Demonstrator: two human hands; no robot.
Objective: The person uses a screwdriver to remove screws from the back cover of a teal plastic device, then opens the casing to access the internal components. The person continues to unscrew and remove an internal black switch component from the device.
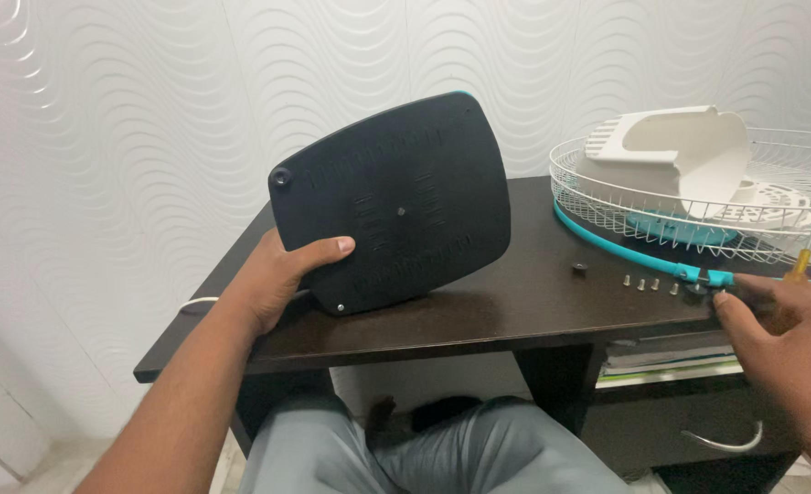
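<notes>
Dark desk (515, 306) against wavy white wall (149, 110); left hand (282, 274) clamped on upright black base plate (392, 201), right hand (776, 329) at 3 o'clock pinching a screw (698, 289).

This looks like a room in a home, used as a makeshift repair spot. Behind both hands rises a white wall (149, 110) with a moulded wave pattern (decorative panelling, not workshop cladding). Under the hands stands a dark wooden desk (479, 311) of the household kind, with a drawer (698, 430) and curved metal handle below the right hand (780, 338), and papers (661, 361) shelved just above it. Pale floor tiles (3, 439) show beneath the left hand (273, 279).
</notes>
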